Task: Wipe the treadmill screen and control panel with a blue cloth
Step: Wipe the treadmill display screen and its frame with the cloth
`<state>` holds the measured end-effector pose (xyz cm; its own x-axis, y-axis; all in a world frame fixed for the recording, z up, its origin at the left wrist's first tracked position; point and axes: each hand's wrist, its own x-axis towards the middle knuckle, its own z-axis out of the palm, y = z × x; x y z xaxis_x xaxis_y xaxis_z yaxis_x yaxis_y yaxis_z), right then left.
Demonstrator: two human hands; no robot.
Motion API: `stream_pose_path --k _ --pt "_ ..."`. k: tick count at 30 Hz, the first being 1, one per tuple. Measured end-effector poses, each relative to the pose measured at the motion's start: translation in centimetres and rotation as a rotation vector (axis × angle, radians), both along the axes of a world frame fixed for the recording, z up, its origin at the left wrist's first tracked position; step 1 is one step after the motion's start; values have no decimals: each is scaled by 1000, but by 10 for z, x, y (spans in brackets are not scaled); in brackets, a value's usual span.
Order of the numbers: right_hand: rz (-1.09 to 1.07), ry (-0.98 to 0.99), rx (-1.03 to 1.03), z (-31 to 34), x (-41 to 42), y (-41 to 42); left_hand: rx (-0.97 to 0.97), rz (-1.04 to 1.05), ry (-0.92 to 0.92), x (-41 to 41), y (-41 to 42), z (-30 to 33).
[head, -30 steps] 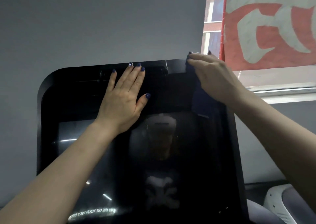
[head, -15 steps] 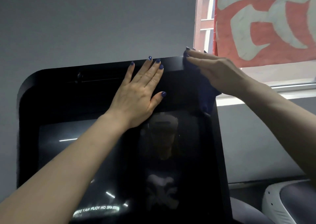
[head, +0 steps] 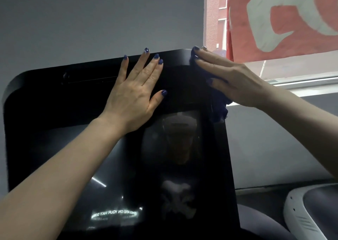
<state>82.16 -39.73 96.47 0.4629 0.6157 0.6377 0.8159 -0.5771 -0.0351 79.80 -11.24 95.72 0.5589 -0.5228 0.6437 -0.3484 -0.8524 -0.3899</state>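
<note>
The black treadmill screen (head: 54,148) fills the lower left and middle of the view, dark and glossy with reflections. My left hand (head: 133,93) lies flat with fingers spread on the upper bezel, fingertips at the top edge. My right hand (head: 230,78) presses straight fingers on a dark blue cloth (head: 217,109) at the screen's top right corner. The cloth bunches under the palm and hangs down over the right edge. The control panel is out of view.
A grey wall (head: 91,20) rises behind the screen. At the upper right hangs a red and white banner (head: 283,20) in front of a window (head: 214,20). A white and grey machine part (head: 311,212) sits at the lower right.
The view has shifted, so the screen sits further left. My right hand with the cloth stays at the top right corner, lying flatter over it. My left hand stays flat on the upper bezel.
</note>
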Motion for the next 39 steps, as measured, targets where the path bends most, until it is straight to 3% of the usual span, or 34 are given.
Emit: stream_pose_path --k 19,39 --pt "30 15 172 -30 -5 -2 14 -65 3 1 -27 -6" --pt "87 23 88 -62 -40 -11 28 -155 125 3 -48 -2"
